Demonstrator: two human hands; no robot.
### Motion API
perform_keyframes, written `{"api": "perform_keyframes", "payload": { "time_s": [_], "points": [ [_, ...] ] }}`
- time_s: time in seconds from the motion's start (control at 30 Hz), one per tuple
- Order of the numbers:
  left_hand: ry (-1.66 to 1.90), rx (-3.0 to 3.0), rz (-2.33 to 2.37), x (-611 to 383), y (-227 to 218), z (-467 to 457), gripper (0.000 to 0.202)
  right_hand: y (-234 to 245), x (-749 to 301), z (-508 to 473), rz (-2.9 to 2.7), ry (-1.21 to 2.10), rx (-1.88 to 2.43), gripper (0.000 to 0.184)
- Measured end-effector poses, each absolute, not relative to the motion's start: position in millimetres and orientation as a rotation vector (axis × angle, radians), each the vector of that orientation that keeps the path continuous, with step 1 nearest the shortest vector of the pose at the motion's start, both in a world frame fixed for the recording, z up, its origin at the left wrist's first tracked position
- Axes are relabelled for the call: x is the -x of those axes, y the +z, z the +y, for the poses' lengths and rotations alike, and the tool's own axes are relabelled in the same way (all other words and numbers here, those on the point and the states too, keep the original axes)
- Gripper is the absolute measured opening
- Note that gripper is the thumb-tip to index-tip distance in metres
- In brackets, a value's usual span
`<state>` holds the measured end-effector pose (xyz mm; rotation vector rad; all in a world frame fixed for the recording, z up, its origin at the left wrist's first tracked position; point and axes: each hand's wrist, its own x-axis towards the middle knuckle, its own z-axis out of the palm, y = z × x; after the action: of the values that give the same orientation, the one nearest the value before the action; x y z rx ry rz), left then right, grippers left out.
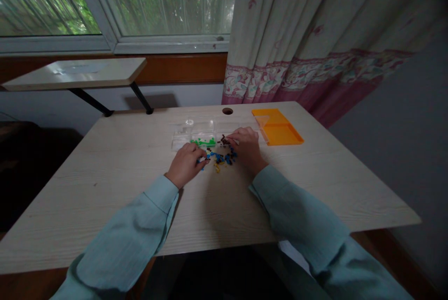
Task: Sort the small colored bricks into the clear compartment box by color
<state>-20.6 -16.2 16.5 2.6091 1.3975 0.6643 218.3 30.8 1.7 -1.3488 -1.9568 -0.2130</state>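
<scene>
A clear plastic compartment box (202,126) lies in the middle of the table. Small green pieces (206,142) fill one front compartment, and small dark brown pieces (223,141) lie in the one to its right. Before the box is a loose pile of tiny blue, black and yellow pieces (221,157). My left hand (188,162) rests at the pile's left edge, thumb and fingers curled together at the pieces. Over the brown pieces is my right hand (245,145), its fingertips pinched. Whatever either hand holds is too small to make out.
An orange plastic case (280,127) lies at the right behind my right hand. On the back left of the wooden table (126,169) stands a raised shelf (101,70) on black legs. A cable hole (227,111) is near the back edge, by the curtain (266,57).
</scene>
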Motion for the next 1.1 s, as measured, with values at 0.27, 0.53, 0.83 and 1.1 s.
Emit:
{"api": "perform_keyframes", "payload": {
  "time_s": [0.27,0.53,0.83,1.1],
  "points": [
    [0.65,-2.59,1.389,19,16,-16,0.011,6,-216,29,-1.941,-0.18,1.389,0.022],
    [0.816,-2.465,1.389,17,16,-15,0.018,15,-211,23,-1.964,-0.1,1.268,0.027],
    [1.092,-2.089,1.424,21,20,-10,0.023,22,-191,3,-2.143,0.02,1.033,0.019],
    [1.125,-1.975,1.376,17,18,-12,0.026,18,-183,-4,-2.167,0.017,0.995,0.021]
  ]
}}
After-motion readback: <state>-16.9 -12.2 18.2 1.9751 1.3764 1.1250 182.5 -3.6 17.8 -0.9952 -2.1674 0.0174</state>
